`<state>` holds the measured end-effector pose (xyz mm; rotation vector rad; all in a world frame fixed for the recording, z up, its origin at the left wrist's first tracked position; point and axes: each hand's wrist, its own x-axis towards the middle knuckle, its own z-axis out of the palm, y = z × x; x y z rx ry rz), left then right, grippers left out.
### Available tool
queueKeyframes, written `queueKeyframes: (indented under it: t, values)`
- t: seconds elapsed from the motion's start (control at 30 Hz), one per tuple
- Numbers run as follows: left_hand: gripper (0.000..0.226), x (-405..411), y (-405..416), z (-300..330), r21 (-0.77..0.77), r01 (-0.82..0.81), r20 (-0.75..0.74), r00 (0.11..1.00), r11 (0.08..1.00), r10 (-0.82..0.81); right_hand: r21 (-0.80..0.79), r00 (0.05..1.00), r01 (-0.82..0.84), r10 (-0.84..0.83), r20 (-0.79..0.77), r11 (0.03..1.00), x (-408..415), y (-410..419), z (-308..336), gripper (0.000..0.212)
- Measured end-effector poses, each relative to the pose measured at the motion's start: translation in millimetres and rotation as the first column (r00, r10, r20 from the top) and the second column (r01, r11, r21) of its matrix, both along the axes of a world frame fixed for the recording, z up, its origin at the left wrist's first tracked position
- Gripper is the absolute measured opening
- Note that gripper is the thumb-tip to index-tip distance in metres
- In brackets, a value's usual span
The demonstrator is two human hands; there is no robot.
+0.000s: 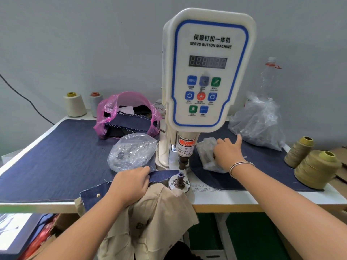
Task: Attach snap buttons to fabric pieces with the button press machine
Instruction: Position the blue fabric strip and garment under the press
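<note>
Fingers of the left hand (131,182) are curling over a navy strap (163,174), pinching it and holding its tip at the lower die (180,180) of the press (206,72), near the desk's (262,197) front edge. Below that hand, a beige garment (150,212) is hanging over the front edge, and a brass snap (98,195) is already sitting in the navy piece beside the wrist.

The right hand (228,152), a bangle (240,165) on its wrist, is reaching into a small clear bag (206,154) just right of the ram; its fingers are curled in the plastic with the forefinger sticking out, but what they are pinching, if anything, I cannot tell. A second clear bag (131,152) of snaps is lying left of the press.

Risk, as I judge it: the left fingertips are lying close to the die, so a stroke triggered now could catch them; and the strap tip is only loosely laid, so it could slide off centre and take a crooked snap.

Writing on the head reads "SERVO BUTTON MACHINE" under Chinese characters; one key says "MENU". The ram's sticker partly reads "TAKE CARE OF YOUR FINGER". A printed ruler (204,188) at the front edge is showing 18 and 19.
</note>
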<state>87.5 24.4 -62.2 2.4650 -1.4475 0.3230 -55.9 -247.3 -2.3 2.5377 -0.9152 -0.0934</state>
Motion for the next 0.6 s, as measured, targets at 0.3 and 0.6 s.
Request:
queueKeyframes:
  t: [0.3,0.6]
  values:
    - [0.017,1,0,0,0.012,0.006,0.001,1.000,1.000,-0.006,0.161,0.862,-0.094,-0.001,0.507,0.983,-33,19,27,0.014]
    - [0.016,-1,3,1,0.013,0.052,0.035,0.998,0.999,-0.052,0.829,0.569,-0.545,-0.782,0.256,-0.125,-40,128,20,0.016]
